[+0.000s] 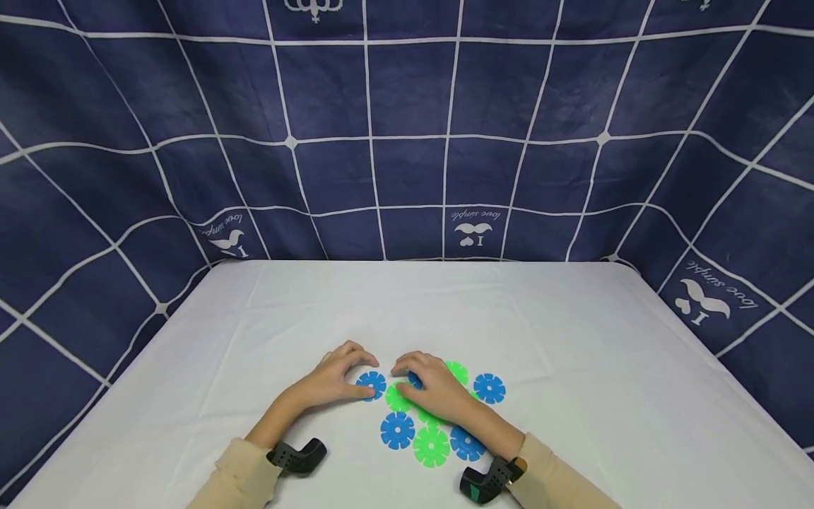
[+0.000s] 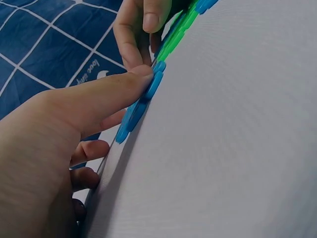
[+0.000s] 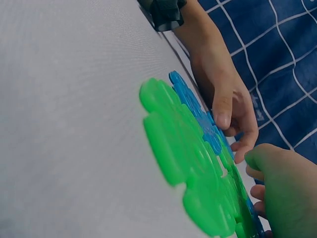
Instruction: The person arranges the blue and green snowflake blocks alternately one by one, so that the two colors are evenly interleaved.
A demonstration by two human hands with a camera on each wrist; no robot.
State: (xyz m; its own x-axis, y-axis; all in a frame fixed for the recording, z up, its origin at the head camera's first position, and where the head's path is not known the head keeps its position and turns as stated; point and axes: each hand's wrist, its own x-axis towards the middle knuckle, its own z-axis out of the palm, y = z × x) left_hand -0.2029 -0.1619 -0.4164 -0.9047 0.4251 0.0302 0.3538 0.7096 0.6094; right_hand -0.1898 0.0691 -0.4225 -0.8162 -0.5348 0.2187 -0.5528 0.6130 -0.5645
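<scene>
My left hand (image 1: 332, 378) curves round a blue notched snowflake disc (image 1: 371, 382) at the left of a group of similar discs. Its thumb lies on the near rim, and the fingertips are right at the far rim. My right hand (image 1: 439, 389) arches over the group with bent, spread fingers. Below its thumb is a green disc (image 1: 396, 401) beside the left blue one; a second blue disc (image 1: 415, 380) shows partly under the fingers. In the left wrist view the right thumb (image 2: 152, 21) hangs above the discs. The palm and forearm hide some discs.
Around the hands lie more discs: a green one (image 1: 457, 370) behind, a blue one (image 1: 490, 388) at right, and blue (image 1: 398, 430), green (image 1: 432, 446) and blue (image 1: 466, 444) in front. A white cloth (image 1: 572, 339) covers the table; a navy checked curtain (image 1: 407, 170) surrounds it.
</scene>
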